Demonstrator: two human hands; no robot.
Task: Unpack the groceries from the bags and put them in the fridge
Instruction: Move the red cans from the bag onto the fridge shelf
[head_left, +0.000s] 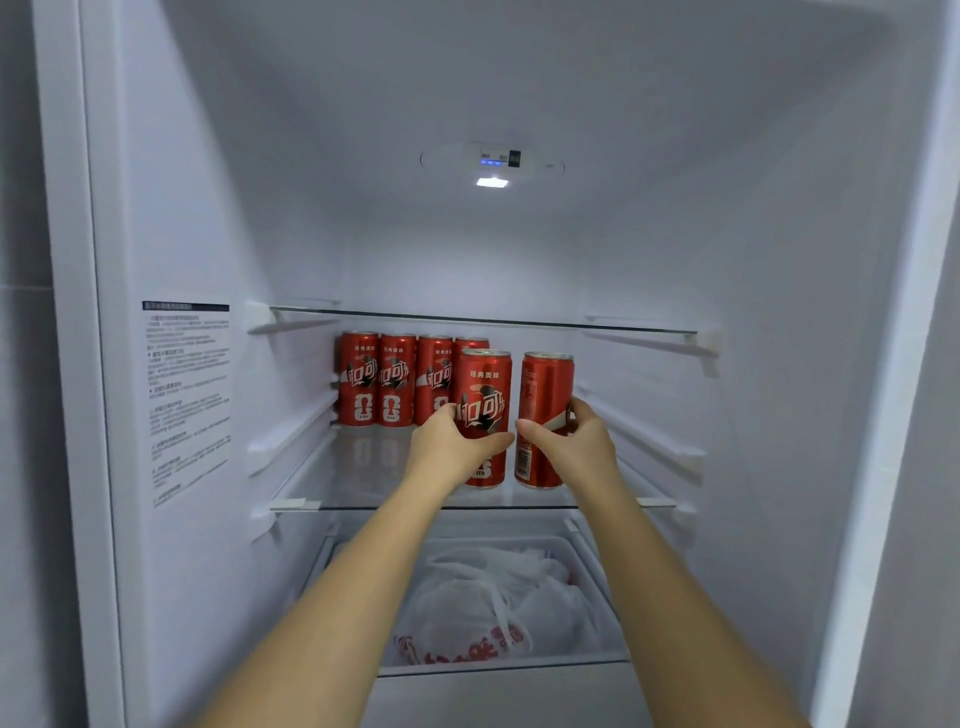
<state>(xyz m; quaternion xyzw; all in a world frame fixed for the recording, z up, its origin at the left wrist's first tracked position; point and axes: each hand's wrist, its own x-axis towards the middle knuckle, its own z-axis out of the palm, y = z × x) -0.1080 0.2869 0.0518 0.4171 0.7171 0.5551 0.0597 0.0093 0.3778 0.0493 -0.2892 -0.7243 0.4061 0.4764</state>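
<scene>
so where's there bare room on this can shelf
Bare glass on the shelf front left, before the back row of cans, and right of the can in the right hand, to the wall. Crowded at back left.

I see a row of cans (397, 382) blocking the shelf (332, 467) back left; front left and far right are open beneath the upper shelf (623, 326).

fourth back can (471, 343): mostly behind front can (484, 384)
wall sticker (188, 395): print too tiny to read
drawer bag (493, 592): contents, no clue
</scene>
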